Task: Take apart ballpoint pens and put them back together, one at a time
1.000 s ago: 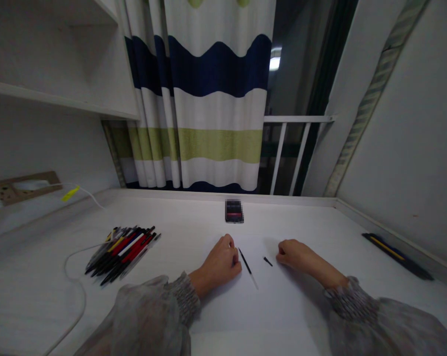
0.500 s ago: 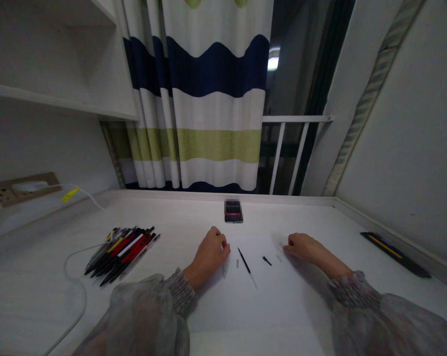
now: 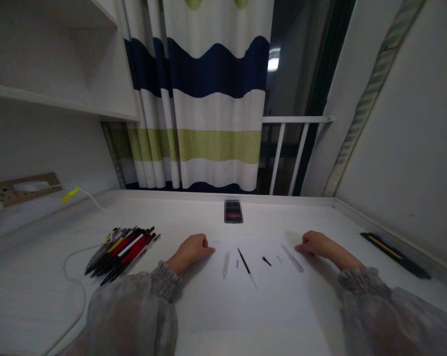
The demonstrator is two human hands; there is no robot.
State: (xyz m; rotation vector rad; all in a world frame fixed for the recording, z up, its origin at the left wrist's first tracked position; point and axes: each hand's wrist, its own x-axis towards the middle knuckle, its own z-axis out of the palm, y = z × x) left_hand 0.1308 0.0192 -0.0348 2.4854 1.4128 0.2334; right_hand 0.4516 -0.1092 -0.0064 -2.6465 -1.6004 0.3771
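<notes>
Pen parts lie apart in a row on a white paper sheet [image 3: 245,311]. My left hand [image 3: 192,248] rests left of them, fingers curled together and nothing visible in them. Closest to it is a pale translucent tube-like piece [image 3: 226,265]. To the right come a tiny grey piece [image 3: 237,264], an ink refill [image 3: 244,261] with a dark upper part, a small black piece [image 3: 266,260] and a faint clear bit [image 3: 278,258]. A clear pen barrel [image 3: 293,258] lies slanted beside my right hand [image 3: 314,243]. That hand is curled too, with no object visible in it.
A heap of pens [image 3: 123,252] lies at the left, beside a white cable [image 3: 84,291]. A small dark blurred object [image 3: 233,211] sits at the back. Along the right wall lies a long black object [image 3: 395,254] with a yellow stripe. A curtain [image 3: 218,143] hangs behind the desk.
Both hands have drawn outward, the left to the left and the right to the right. The pale tube-like piece and the clear barrel now show fully on the paper.
</notes>
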